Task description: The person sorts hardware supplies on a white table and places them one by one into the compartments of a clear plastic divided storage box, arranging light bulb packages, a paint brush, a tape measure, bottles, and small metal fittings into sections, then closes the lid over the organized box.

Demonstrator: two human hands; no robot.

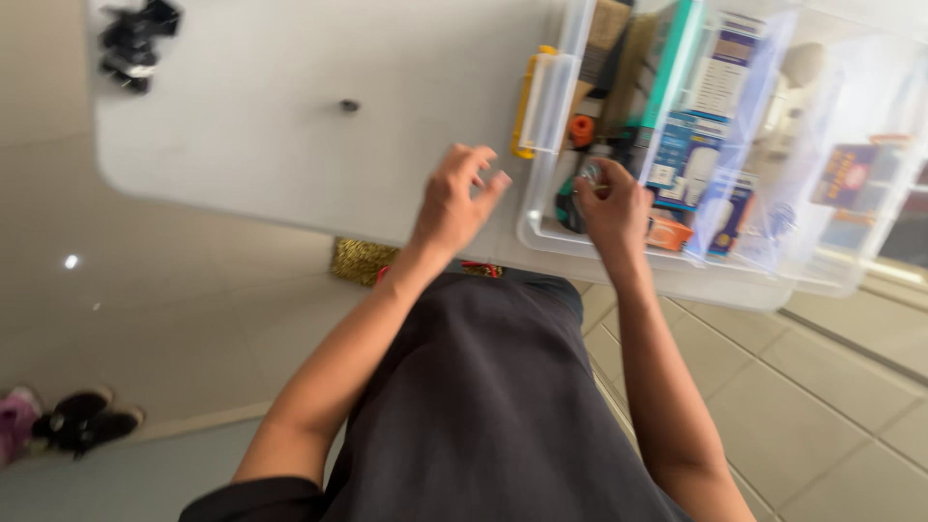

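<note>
Overhead, a broad white counter (261, 145) is seen from the head camera, its far side cut off by the top edge of the frame. A large clear plastic storage bin (677, 261) is set on its right part and overhangs the near edge; the bin's right end and back are cut off, and its contents are smeared by motion blur. Upright cardboard boxes in blue and white (691, 155) are packed inside, with a tall teal box (672, 68) beside them, all standing on end with their long axes running away from the person. A yellow latch handle (527, 101) is clipped on the bin's left wall.

A dark grey garment (483, 406) fills the lower middle of the view. A black clamp-like object (135, 43) lies at the counter's far left corner, too blurred to be told apart further.

The left hand (454, 203) is held over the counter just beside the bin's left wall, fingers loosely curled and gripping nothing. The right hand (614, 208) is reached inside the bin's near left corner, its fingers pinched on a small silvery object (590, 174), whose shape and direction cannot be made out. A small orange cylinder (581, 129) stands just beyond it. A tiny dark spot (349, 104) is seen on the bare counter.
</note>
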